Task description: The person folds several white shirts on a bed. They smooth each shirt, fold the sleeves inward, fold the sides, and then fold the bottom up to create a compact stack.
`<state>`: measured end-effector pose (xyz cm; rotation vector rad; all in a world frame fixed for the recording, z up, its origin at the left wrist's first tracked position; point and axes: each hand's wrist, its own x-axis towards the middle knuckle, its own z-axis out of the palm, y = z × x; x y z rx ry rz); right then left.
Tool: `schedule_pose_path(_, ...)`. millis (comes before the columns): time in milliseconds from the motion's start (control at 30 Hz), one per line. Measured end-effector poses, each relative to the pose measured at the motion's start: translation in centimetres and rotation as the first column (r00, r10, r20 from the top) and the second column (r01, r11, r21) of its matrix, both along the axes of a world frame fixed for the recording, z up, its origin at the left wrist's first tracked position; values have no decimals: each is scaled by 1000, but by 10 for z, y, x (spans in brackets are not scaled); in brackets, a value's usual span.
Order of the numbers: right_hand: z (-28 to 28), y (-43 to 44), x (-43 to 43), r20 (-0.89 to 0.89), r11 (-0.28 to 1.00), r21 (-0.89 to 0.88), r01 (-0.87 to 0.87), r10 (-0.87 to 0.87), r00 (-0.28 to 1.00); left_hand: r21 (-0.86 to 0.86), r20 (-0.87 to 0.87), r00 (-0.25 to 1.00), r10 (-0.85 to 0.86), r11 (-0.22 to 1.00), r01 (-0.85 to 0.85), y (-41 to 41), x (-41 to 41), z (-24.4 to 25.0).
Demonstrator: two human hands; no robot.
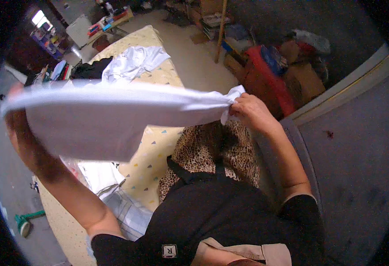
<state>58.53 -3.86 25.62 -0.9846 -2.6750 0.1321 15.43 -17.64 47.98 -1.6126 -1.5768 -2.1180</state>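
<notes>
A white cloth [121, 103], perhaps a garment, stretches across the view between both hands, its lower part hanging over the bed. My right hand [252, 111] pinches its bunched right end. At the far left my raised left hand [16, 91] is blurred and partly covered by the other end, which it grips. Beneath is a mattress with a pale yellow patterned sheet [161, 146]. Folded white clothing [99, 176] lies near my left forearm, beside a grey-blue plaid cloth [129, 211]. Farther off, a crumpled white garment [138, 61] rests on the bed near a black cloth [93, 68].
Boxes [301, 79] and a red container or bag [271, 79] are piled at the right, near an upright wooden pole [221, 33]. A low table [118, 21] with small items stands beyond the bed. A green-handled object [23, 222] is at the lower left.
</notes>
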Motion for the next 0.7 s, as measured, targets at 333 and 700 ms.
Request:
schedule_pose_path(333, -146, -32, -3, -428, 684, -702, -197, -184, 885, -228, 657, 643, -394, 709, 667, -40, -38, -177)
schedule_pose_path(700, -112, -62, -8, -470, 862, -458, 216, -441, 764, 1, 962, 214, -168, 789, 614, -19, -57, -210)
